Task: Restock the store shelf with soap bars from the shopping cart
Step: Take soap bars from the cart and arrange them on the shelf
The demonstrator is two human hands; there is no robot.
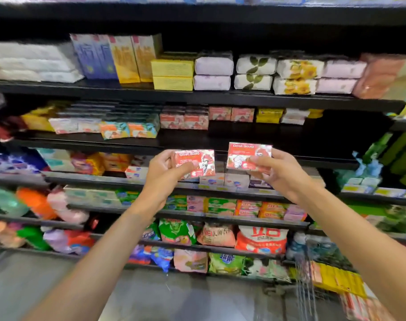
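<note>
Centrally, a red Goat Soap box (pixel 195 162) is pinched by the left hand (pixel 165 174), and a second Goat Soap box (pixel 248 156) is gripped by the right hand (pixel 282 173). Both are raised before the black shelf (pixel 290 144) at mid-frame; the shopping cart (pixel 313 274) is seen at lower right.

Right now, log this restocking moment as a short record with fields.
left hand: left hand holds a red Goat Soap box
right hand: right hand holds a second red Goat Soap box
box position: both raised in front of the shelf, not yet on it
matching stock: similar red boxes already on that shelf
cart: shopping cart at lower right, yellow packs inside
</note>
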